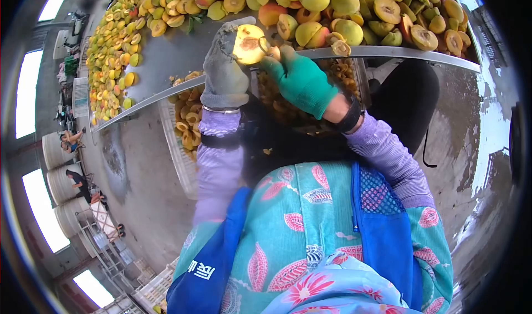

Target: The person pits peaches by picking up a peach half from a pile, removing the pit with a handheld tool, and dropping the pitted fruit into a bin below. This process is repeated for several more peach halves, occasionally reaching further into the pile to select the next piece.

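Grasps a yellow fruit half [247, 47] in the left hand [226, 59], gloved in grey, right over the near edge of the table [172, 53]. Wraps it from the left side, palm turned inward, and bends one finger across the top, pointing right. Shows the cut face to the head camera, brown at the middle. Extends the left forearm [217, 170], purple-sleeved and ringed by a black band [220, 141], almost straight forward, in line with the wrist.

Holds the right hand [302, 81], gloved in green, at the right of the fruit half, pinching a small tool [264, 43] between thumb and forefinger. Sets its thin curved end at the right rim of the fruit half; cannot be told whether touching or just beside. Points this hand leftward and away from the body, back upward, and hides the other fingers beneath. Slants the right forearm [382, 147] inward from the right, with a black strap [350, 117] round the wrist.

Faces a broad fruit pile [343, 3] on the table, mixed whole and cut, spreading just beyond both hands and down the left side. Has a pale crate [180, 170] of fruit pieces [188, 114] below the table, beside the left forearm.
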